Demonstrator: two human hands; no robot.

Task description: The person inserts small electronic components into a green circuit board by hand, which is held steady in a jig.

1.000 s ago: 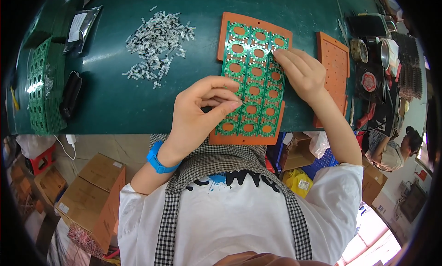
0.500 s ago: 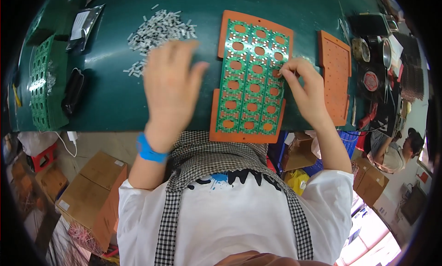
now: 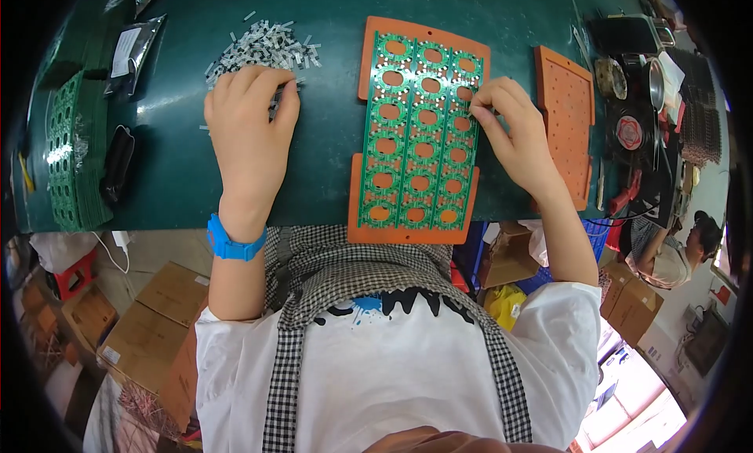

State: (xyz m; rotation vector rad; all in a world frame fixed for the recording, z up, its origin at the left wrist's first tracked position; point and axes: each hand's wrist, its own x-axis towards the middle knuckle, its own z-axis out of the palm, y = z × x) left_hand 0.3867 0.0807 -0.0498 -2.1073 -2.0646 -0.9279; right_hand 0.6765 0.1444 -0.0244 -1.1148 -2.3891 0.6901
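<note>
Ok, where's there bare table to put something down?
Bare tabletop lies between the left hand and the left orange tray, and between that hand and the black case. It's crowded at the white strip pile, the stacked circuit boards, and beyond the right orange tray.

- I see a dark green worktop (image 3: 176, 167) spanning the upper frame, its edges bowed by the lens, with a pale glare at upper left.
- Below it, at lower left, I make out light floor (image 3: 153, 253), and a red plastic stool (image 3: 74, 274) near the left edge.
- Cardboard boxes (image 3: 157, 308) stand on that side.
- At right I get a pale wall (image 3: 665, 339).
- Lower right, strong white light fills a bright opening (image 3: 639, 394); I can't tell window from doorway.
</note>
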